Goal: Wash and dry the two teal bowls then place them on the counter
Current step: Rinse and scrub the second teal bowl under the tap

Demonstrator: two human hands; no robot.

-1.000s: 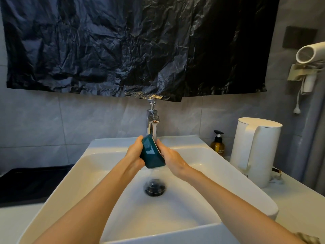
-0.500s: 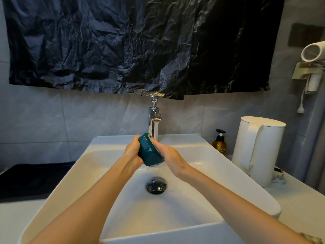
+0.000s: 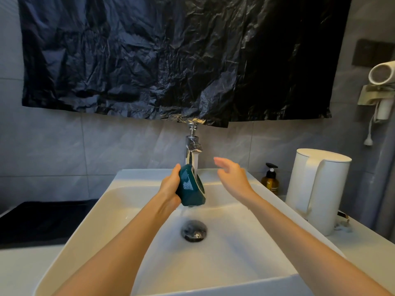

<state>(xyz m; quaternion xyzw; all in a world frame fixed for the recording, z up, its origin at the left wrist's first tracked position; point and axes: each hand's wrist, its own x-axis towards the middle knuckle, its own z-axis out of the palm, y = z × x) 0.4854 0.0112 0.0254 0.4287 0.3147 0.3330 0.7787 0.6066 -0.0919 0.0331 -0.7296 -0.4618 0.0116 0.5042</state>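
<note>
Grip on the left side: left hand (image 3: 170, 189) curled round the outside of the teal bowl (image 3: 189, 186), holding it on edge just under the spout of the tap (image 3: 192, 150), over the basin and above the drain plug (image 3: 194, 230). On the right, no grip at all: right hand (image 3: 232, 178) raised beside the tap, fingers loose and spread, holding nothing, apart from the bowl. Seemingly mid-rinse, with water falling from the lower rim into the sink (image 3: 106, 201).

To rinse well: keep the hollow turned toward the stream, roll the bowl slowly to wet the whole inside and the foot, and bring the free hand in to rub the glaze. Hold firmly: probably slippery when wet, and liable to chip if dropped on the hard basin. Mind the spout, very near the rim; no knocking against it.

Further out: white kettle (image 3: 318, 189) and brown pump bottle (image 3: 270, 180) on the bench (image 3: 363, 248) to the right, near enough to catch an elbow when setting the bowl down there. Crumpled black plastic sheet (image 3: 171, 60) on the wall above the tap, hair dryer (image 3: 382, 73) in a holder at far right, dark surface (image 3: 42, 221) left of the sink. No second bowl and no drying cloth in view.
</note>
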